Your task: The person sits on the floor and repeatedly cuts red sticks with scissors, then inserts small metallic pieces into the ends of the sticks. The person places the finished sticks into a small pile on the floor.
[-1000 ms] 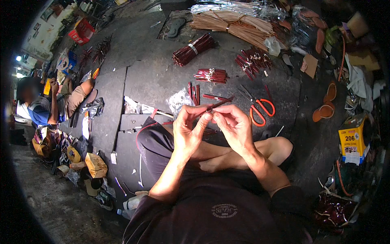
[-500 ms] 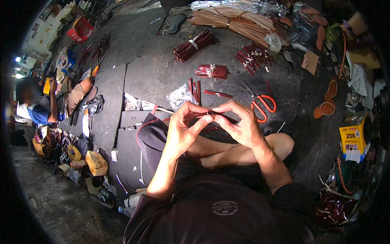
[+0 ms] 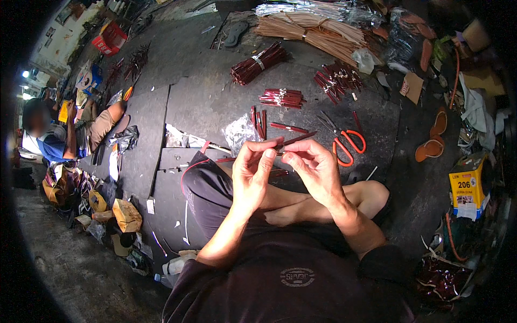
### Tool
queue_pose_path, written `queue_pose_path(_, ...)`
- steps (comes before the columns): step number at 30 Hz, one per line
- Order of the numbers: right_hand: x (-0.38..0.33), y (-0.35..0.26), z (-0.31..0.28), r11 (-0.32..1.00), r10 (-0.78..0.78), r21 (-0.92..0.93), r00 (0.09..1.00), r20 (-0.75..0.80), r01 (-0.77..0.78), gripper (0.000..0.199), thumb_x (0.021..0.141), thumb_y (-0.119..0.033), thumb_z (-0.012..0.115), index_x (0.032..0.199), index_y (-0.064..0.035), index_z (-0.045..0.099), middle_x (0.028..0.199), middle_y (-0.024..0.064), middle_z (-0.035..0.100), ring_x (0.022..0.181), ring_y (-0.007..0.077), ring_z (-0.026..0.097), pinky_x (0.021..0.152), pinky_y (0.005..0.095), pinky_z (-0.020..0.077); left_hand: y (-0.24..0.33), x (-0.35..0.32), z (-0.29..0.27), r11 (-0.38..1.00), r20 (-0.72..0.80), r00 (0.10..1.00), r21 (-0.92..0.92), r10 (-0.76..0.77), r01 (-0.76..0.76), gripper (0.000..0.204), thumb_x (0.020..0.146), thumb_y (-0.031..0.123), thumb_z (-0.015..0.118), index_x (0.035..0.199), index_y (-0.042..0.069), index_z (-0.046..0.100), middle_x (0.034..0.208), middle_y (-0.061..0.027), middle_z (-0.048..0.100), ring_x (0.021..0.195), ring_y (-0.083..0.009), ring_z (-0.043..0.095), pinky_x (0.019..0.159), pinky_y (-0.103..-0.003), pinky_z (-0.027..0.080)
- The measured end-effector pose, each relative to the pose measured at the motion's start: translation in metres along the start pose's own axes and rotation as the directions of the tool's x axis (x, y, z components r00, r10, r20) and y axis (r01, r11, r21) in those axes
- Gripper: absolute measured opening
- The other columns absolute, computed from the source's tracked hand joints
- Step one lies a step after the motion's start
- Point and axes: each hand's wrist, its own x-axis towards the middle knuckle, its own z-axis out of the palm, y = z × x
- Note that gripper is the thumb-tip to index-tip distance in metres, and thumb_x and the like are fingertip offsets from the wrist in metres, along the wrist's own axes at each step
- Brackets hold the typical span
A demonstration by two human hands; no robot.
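Over my crossed legs, I pinch a thin dark red strip (image 3: 299, 138) between thumbs and fingers. My left hand (image 3: 251, 175) is closed on its left part, and my right hand (image 3: 318, 171) grips it just to the right, with one end sticking out past the fingers. Part of the strip is hidden by my fingertips. Just beyond lie a single red strip (image 3: 289, 127), a few upright ones (image 3: 258, 123) and a crumpled clear plastic bag (image 3: 237, 133). Scissors (image 3: 350, 147) with orange-red handles rest right of my right hand.
Farther off are a tied dark red bundle (image 3: 259, 63), smaller red bundles (image 3: 281, 98) and a large stack of tan strips (image 3: 309, 32). Orange-brown sandals (image 3: 431, 148) and a yellow can (image 3: 466, 185) stand at right. Another person (image 3: 48, 134) sits at far left.
My hands have parted slightly and the left wrist has shifted right. The strip's end now points up to the right, clear of my right fingers.
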Motion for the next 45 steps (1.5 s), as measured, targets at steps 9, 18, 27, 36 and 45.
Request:
queue_pose_path(9, -0.001, 0.003, 0.009, 0.992, 0.06, 0.11, 0.997, -0.044, -0.054, 0.017, 0.091, -0.004, 0.066, 0.107, 0.0038, 0.064, 0.103, 0.0087, 0.068, 0.097, 0.0127, 0.065, 0.084, 0.026, 0.0535, 0.007, -0.004, -0.001, 0.986, -0.056, 0.995, 0.142, -0.08, 0.087, 0.027, 0.095, 0.008, 0.063, 0.12, 0.0, 0.062, 0.11, -0.0069, 0.067, 0.1, -0.0099, 0.061, 0.09, -0.024, 0.048)
queue_pose_path(18, -0.001, 0.011, 0.018, 0.876, -0.401, -0.343, 0.907, -0.126, 0.339, 0.018, 0.08, 0.001, 0.074, 0.096, -0.0021, 0.066, 0.088, 0.0117, 0.069, 0.081, 0.0208, 0.069, 0.07, 0.0306, 0.0528, 0.005, -0.007, 0.009, 0.992, -0.152, 0.981, 0.032, -0.117, 0.124, 0.03, 0.094, 0.009, 0.064, 0.122, 0.0, 0.062, 0.106, -0.0053, 0.068, 0.095, -0.0077, 0.061, 0.085, -0.022, 0.049)
queue_pose_path(27, 0.001, 0.011, 0.014, 0.901, -0.362, -0.287, 0.929, -0.084, 0.325, 0.017, 0.082, 0.0, 0.073, 0.098, -0.0018, 0.067, 0.09, 0.0103, 0.07, 0.083, 0.0172, 0.069, 0.07, 0.03, 0.0534, 0.011, -0.006, 0.006, 0.989, -0.112, 0.99, 0.108, -0.09, 0.102, 0.027, 0.093, 0.008, 0.065, 0.119, 0.0, 0.064, 0.107, -0.0071, 0.069, 0.097, -0.0097, 0.062, 0.087, -0.024, 0.049)
queue_pose_path(36, -0.002, 0.007, 0.009, 0.996, -0.063, 0.06, 0.998, -0.005, 0.064, 0.015, 0.09, -0.001, 0.066, 0.104, 0.0025, 0.064, 0.103, 0.0116, 0.068, 0.096, 0.0154, 0.066, 0.087, 0.0284, 0.0548, 0.016, -0.002, -0.004, 0.98, 0.0, 0.996, 0.179, -0.09, 0.088, 0.025, 0.091, 0.006, 0.066, 0.116, -0.001, 0.066, 0.108, -0.0093, 0.069, 0.098, -0.0132, 0.065, 0.088, -0.026, 0.051)
queue_pose_path(45, 0.003, -0.013, -0.002, 0.802, -0.315, -0.536, 0.949, -0.008, 0.262, 0.035, 0.079, -0.019, 0.079, 0.106, -0.0068, 0.062, 0.105, 0.0096, 0.064, 0.111, 0.0242, 0.057, 0.096, 0.0402, 0.0444, 0.028, 0.006, -0.019, 0.914, 0.137, 0.989, 0.406, -0.052, -0.008, 0.025, 0.083, 0.006, 0.075, 0.106, 0.0, 0.07, 0.1, -0.0087, 0.07, 0.092, -0.0154, 0.068, 0.084, -0.028, 0.055)
